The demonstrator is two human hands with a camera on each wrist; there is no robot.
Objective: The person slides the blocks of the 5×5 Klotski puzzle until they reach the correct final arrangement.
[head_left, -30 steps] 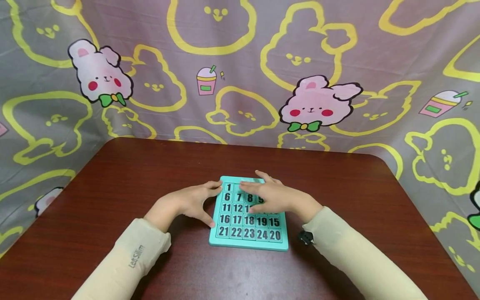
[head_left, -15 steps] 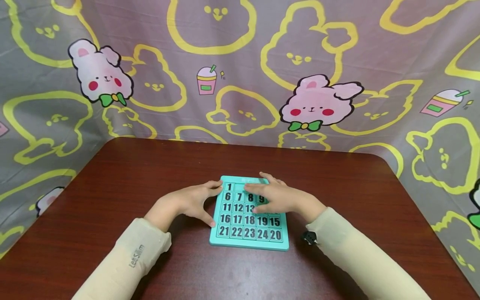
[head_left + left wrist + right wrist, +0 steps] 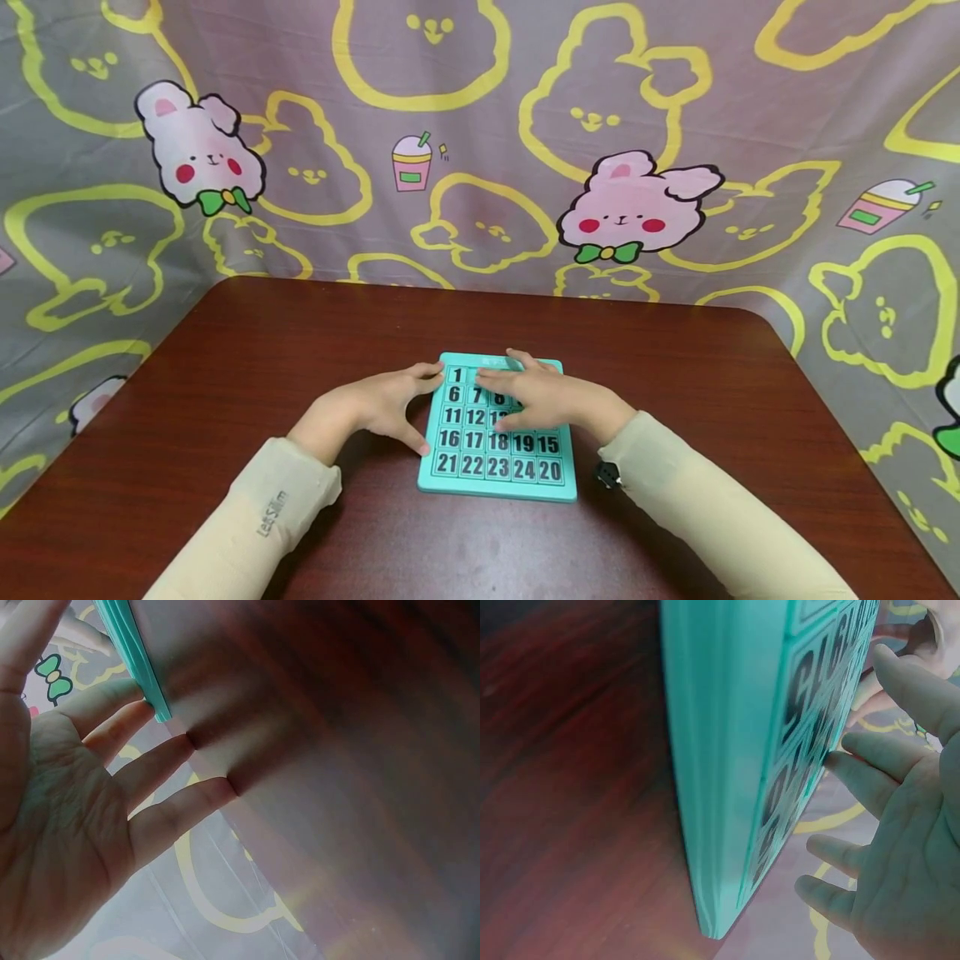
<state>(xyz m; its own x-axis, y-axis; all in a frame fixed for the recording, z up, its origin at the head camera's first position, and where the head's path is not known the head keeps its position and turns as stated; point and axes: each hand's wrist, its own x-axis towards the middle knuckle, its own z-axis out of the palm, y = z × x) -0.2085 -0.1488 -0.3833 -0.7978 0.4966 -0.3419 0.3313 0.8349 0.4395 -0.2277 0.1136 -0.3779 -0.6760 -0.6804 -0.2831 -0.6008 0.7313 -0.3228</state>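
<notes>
A teal number slide puzzle lies flat on the table, its square tiles printed with black numbers. Beside the 1 tile in the top row, an index fingertip of my right hand points at the second column. That hand spreads over the upper right tiles and hides several of them. In the right wrist view its fingers are extended along the puzzle face. My left hand braces the puzzle's left edge with thumb and fingertips. The left wrist view shows fingers of it resting on the tabletop.
The dark red-brown wooden table has rounded far corners. A curtain printed with cartoon rabbits and drink cups hangs behind it and along both sides. A small black object sits at the right sleeve cuff.
My right hand shifted slightly right, then came back left, so its thumb and fingers cover more of the middle tiles than half a second ago. My left hand and the puzzle stay put.
</notes>
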